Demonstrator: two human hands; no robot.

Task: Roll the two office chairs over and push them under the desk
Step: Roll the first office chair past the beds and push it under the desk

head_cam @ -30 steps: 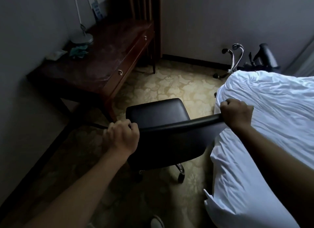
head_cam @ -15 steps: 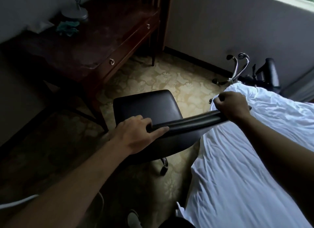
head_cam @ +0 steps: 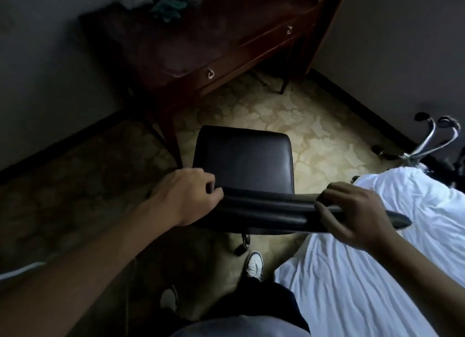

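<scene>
**Both hands on chair back, short of the surface**

Left hand (head_cam: pixel 185 198) closed on the left end of the chair (head_cam: pixel 242 158) backrest; right hand (head_cam: pixel 357 214) wrapped round its right end. Both grips tight on the top edge. Seat points toward the dark wood surface (head_cam: pixel 201 42), not yet under it. Bed (head_cam: pixel 377 273) just right of chair. Second chair (head_cam: pixel 437 140) overturned by far wall, wheels up.
</scene>
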